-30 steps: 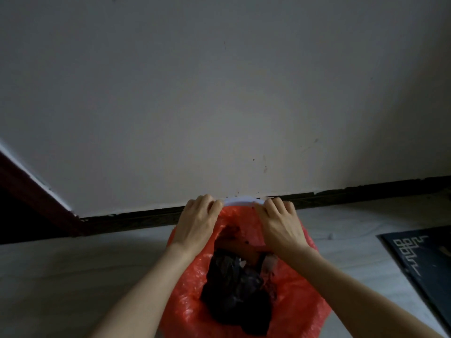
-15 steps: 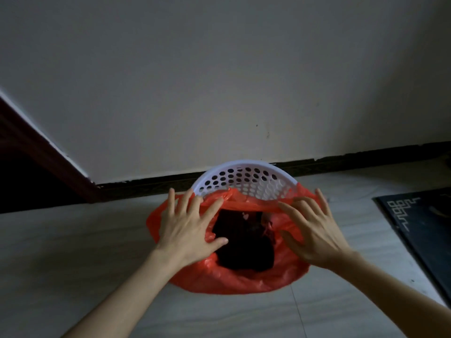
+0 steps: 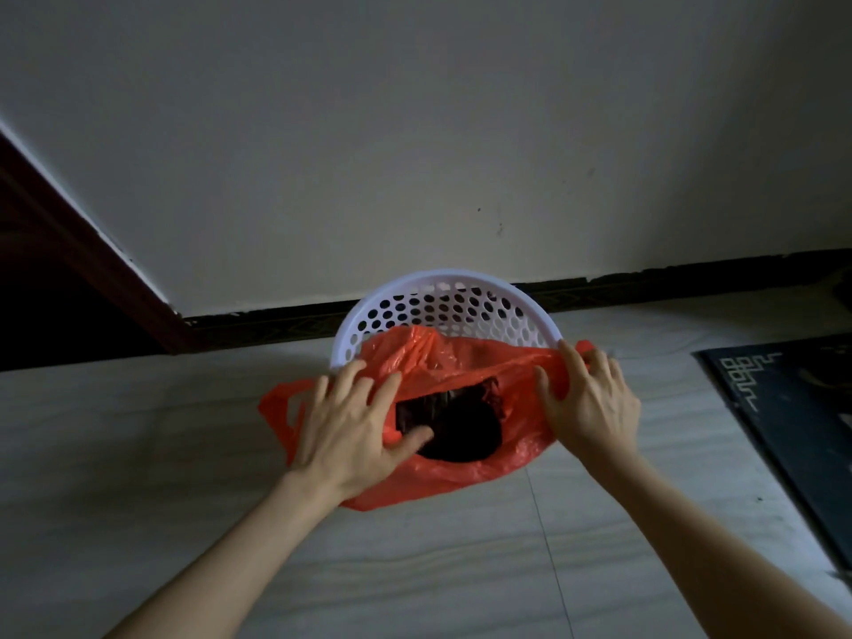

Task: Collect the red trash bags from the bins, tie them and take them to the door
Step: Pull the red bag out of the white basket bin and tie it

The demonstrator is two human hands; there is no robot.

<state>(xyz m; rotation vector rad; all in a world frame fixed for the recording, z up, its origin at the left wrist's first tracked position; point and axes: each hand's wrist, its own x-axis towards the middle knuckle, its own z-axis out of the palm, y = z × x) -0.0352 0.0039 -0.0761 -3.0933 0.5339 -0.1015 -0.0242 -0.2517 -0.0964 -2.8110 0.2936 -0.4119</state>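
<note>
The head view looks down at a pale tiled floor (image 3: 461,569) that meets a plain cream wall (image 3: 415,131) along a dark skirting strip (image 3: 668,279). A dark red-brown door frame (image 3: 92,251) slants down the left side, and a black mat with pale line markings (image 3: 783,422) lies on the floor at the right edge.

A white round plastic bin with a perforated wall (image 3: 442,311) stands on the floor close to the skirting. The red thin plastic trash bag (image 3: 465,472) sits in it with its mouth open upward toward the camera; the mouth is stretched wider left to right than near to far. The bag's far rim hangs below the bin's far wall, which shows bare. A loop handle of the bag sticks out to the left. Dark crumpled rubbish (image 3: 456,431) lies inside.

The left hand (image 3: 355,431) rests on the bag's left side with fingers spread and nearly straight, thumb at the mouth's edge over the dark contents. The right hand (image 3: 594,403) grips the bag's right rim, its fingers curled over a bunched fold of plastic beside the bin's rim.

Bare floor lies to the left and on the near side of the bin; the mat lies well apart to the right.
</note>
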